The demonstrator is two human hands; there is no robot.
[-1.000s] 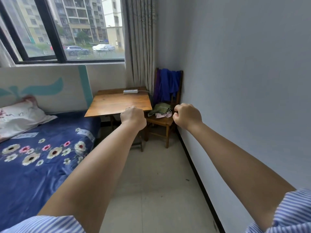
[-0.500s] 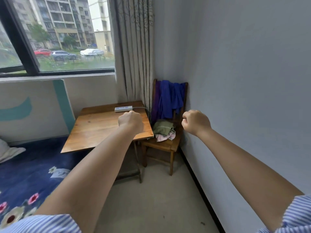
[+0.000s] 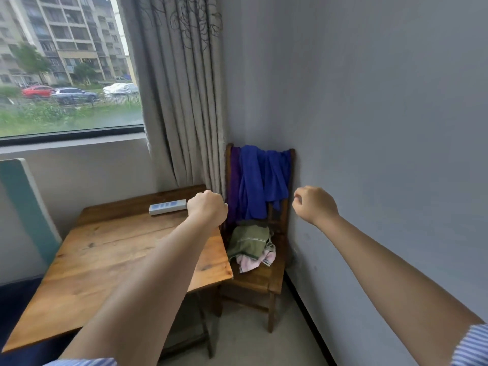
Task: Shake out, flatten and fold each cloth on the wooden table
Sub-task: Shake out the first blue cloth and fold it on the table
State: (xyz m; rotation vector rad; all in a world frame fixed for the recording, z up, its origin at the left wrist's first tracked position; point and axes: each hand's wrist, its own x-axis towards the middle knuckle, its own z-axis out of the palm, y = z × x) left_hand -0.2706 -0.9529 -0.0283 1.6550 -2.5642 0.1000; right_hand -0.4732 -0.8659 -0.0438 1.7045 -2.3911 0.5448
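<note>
Both your arms are stretched forward at chest height. Your left hand (image 3: 207, 208) is a fist, fingers curled in, holding nothing; it hangs above the far right corner of the wooden worktop (image 3: 111, 257). Your right hand (image 3: 314, 204) is also curled into a fist with nothing in it, raised in front of the grey wall (image 3: 383, 128), well right of the worktop.

The cloths are not on the worktop. A green cloth (image 3: 248, 240) lies crumpled on the seat of the wooden chair (image 3: 266, 282), on top of a pink cloth (image 3: 250, 264) that pokes out under it. Both lie below and between your two fists, apart from either. A blue cloth (image 3: 260, 180) hangs over the chair back, with a purple cloth (image 3: 233, 180) just beside it on the left; these sit between your hands in the view, untouched.

A white power strip (image 3: 167, 206) lies at the worktop's far edge, just left of your left fist. A beige curtain (image 3: 182, 101) hangs behind.
</note>
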